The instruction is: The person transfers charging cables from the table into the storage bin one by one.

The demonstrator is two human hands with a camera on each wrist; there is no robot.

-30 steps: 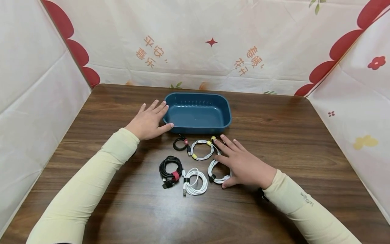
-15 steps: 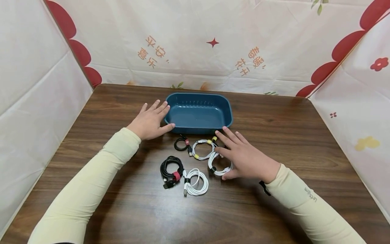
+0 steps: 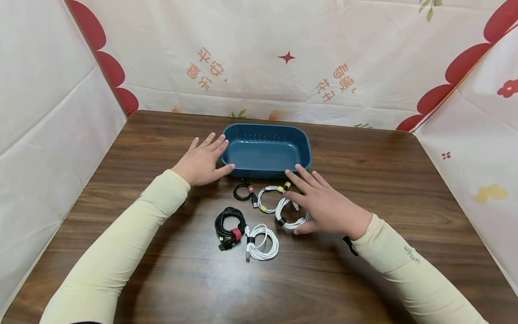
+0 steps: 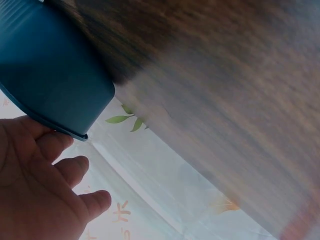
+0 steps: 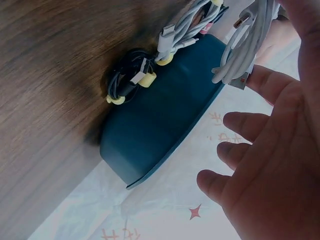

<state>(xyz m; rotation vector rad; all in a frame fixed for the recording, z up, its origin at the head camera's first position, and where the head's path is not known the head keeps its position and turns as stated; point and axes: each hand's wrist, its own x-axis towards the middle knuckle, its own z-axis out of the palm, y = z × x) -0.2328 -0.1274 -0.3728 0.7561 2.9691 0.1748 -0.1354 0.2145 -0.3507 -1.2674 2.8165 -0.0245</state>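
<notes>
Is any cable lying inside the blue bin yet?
No, in the head view the blue bin shows a bare inner floor with no cable on it.

Soft glare on the table [image 3: 218, 279] — wrist views dimmer, hazy.

the backdrop [image 3: 259, 85] bears 平安喜乐 [image 3: 204, 69] and 春暖花开 [image 3: 336, 83], the right sleeve [image 3: 413, 274] blurred lettering [image 3: 412, 255] including "lets".
</notes>
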